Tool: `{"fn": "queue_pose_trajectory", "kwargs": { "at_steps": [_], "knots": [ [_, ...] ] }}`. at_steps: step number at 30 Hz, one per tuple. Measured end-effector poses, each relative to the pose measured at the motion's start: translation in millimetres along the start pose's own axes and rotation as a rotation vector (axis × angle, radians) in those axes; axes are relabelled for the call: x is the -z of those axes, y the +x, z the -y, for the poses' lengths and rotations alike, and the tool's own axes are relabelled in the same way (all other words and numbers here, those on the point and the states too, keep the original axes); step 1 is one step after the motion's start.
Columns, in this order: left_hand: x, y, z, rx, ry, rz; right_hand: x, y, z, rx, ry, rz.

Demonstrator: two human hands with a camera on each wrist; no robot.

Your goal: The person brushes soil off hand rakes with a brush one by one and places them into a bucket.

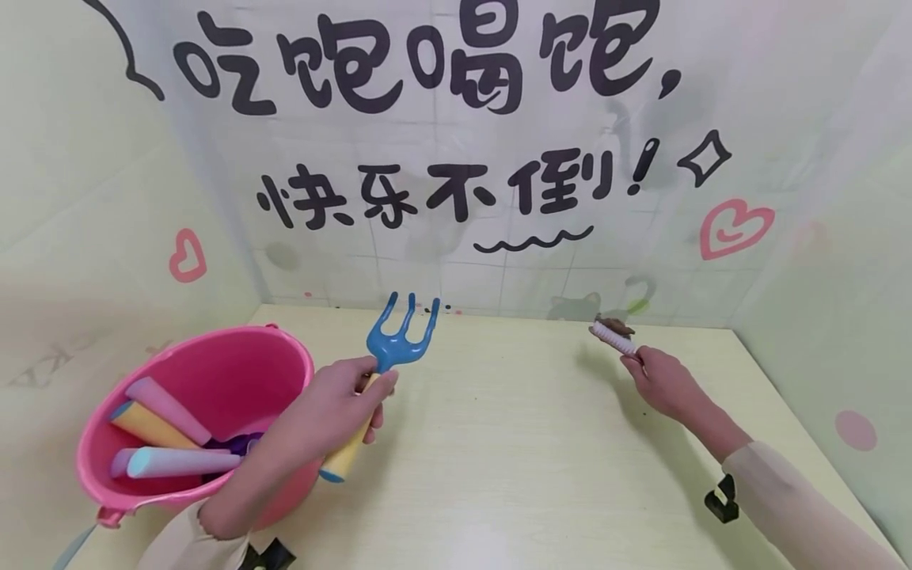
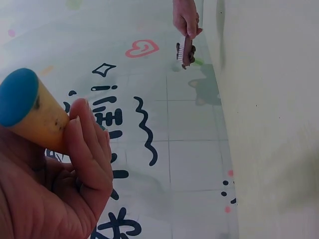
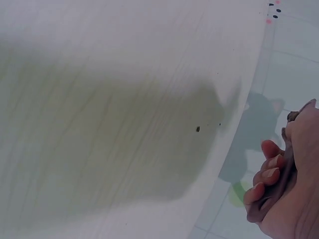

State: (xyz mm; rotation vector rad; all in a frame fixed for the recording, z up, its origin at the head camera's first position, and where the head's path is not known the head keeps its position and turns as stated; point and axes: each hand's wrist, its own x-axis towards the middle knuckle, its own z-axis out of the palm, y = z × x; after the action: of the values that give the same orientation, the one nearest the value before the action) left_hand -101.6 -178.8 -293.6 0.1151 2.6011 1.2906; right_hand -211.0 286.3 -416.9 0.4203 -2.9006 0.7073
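My left hand (image 1: 342, 408) grips a toy garden fork by its yellow handle (image 1: 347, 451); the blue three-pronged head (image 1: 399, 346) points up and away. In the left wrist view the handle's blue end cap (image 2: 19, 97) faces the camera. Over the table's far right, my right hand (image 1: 666, 382) holds a small brush (image 1: 614, 336) with pale bristles and a brownish back, raised above the surface. The right wrist view shows the fingers (image 3: 269, 177) curled round the brush's brown-purple handle (image 3: 279, 191). Most of that handle is hidden by the hand in the head view.
A pink bucket (image 1: 89, 443) stands at the left, partly behind my left forearm. Inside lie several tools with pink, yellow and light blue handles (image 1: 181, 463). The pale wooden table (image 1: 499, 443) is bounded by printed cloth walls (image 1: 456, 261) at the back and sides.
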Motion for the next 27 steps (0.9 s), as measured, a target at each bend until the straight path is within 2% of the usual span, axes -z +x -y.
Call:
{"fn": "queue_pose_trajectory", "kwargs": {
  "at_steps": [5, 9, 15, 20, 27],
  "knots": [
    [11.6, -5.6, -4.4, -0.002, 0.012, -0.024, 1.9, -4.9, -10.9, 0.033, -0.028, -0.051],
    [20.1, -14.1, -9.0, 0.014, 0.033, -0.036, 3.0, -6.6, -17.8, 0.04, -0.038, -0.061],
    [42.1, -32.8, -9.8, -0.003, 0.132, -0.051, 6.4, -8.6, -23.1, 0.033, -0.053, -0.055],
    [67.3, -48.4, -2.4, -0.027, 0.245, -0.073, 8.4, -10.3, -25.5, 0.032, -0.057, -0.052],
    [88.1, -63.5, 19.7, 0.036, 0.258, -0.019, 11.1, -11.3, -27.8, 0.025, -0.054, -0.043]
  ]
}}
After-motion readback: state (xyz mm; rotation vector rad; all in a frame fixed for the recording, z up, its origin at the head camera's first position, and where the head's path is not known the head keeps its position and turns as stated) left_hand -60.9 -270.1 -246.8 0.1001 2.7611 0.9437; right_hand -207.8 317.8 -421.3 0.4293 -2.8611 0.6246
